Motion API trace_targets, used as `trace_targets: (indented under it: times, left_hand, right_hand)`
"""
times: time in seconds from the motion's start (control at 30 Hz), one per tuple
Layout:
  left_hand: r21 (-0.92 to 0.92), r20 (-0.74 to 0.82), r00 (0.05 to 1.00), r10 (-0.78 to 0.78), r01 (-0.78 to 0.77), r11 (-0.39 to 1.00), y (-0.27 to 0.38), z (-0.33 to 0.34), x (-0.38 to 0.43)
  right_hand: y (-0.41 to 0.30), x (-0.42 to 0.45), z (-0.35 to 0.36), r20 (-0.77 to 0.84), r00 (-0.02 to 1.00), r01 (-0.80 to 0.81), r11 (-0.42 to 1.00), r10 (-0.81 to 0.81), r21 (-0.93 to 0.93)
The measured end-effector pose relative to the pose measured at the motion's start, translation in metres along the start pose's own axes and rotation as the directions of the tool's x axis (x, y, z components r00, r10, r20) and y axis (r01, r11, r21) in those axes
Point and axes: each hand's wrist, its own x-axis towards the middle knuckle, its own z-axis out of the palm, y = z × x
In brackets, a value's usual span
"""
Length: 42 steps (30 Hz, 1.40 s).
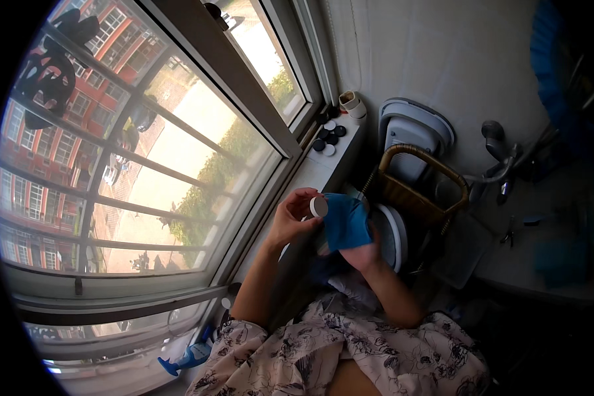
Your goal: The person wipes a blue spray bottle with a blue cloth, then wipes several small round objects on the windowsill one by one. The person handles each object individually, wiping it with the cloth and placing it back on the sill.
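Between the thumb and fingers of my left hand [293, 217] is a small round white disc [319, 207], held up above the window ledge. My right hand [364, 251] holds a blue cloth [347, 222] from below, just to the right of the disc. Further along the ledge, near the window corner, lie several black discs [319, 145] and white discs [328, 150], with a pale cup-like container [352, 105] behind them.
A barred window [178, 148] fills the left side. Right of the ledge stand a wicker basket [422, 195] with a tall handle and grey plastic basins [416, 133] against the wall. A wall tap [497, 143] is further right. A blue spray bottle [193, 355] stands at lower left.
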Motion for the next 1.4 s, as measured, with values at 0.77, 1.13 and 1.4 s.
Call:
trace_targets:
  times: [0.77, 1.13, 1.4]
  left_hand:
    - [0.622, -0.009, 0.919, 0.395, -0.304, 0.722, 0.119, 0.02, -0.234]
    - [0.024, -0.239, 0.743, 0.625, -0.639, 0.769, 0.11, 0.018, -0.257]
    - [0.829, -0.018, 0.671, 0.741, -0.404, 0.386, 0.149, 0.012, -0.265]
  right_hand:
    - [0.17, -0.092, 0.11, 0.158, 0.924, 0.302, 0.413, -0.348, -0.859]
    - [0.192, -0.087, 0.119, 0.171, 0.985, 0.054, 0.923, 0.013, -0.382]
    - [0.203, -0.09, 0.124, 0.187, 0.965, -0.061, 0.853, 0.183, -0.518]
